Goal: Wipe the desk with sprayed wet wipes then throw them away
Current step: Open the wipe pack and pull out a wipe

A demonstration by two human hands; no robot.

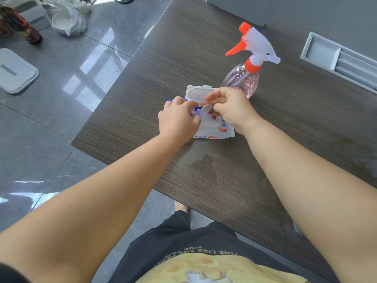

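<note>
A white and blue pack of wet wipes (212, 129) lies on the dark wood desk (204, 180), its white flip lid (199, 91) standing open. My left hand (179, 119) grips the pack's left side and holds it down. My right hand (230, 108) pinches a wipe (206, 109) sticking out of the opening. Just behind the pack stands a pink clear spray bottle (242, 78) with a white and orange trigger head.
A grey cable tray (338, 58) is set into the desk at the right. On the grey tiled floor to the left sit a white lidded box (14, 72), dark bottles (20, 25) and a white bowl (65, 23). The desk's left edge runs diagonally.
</note>
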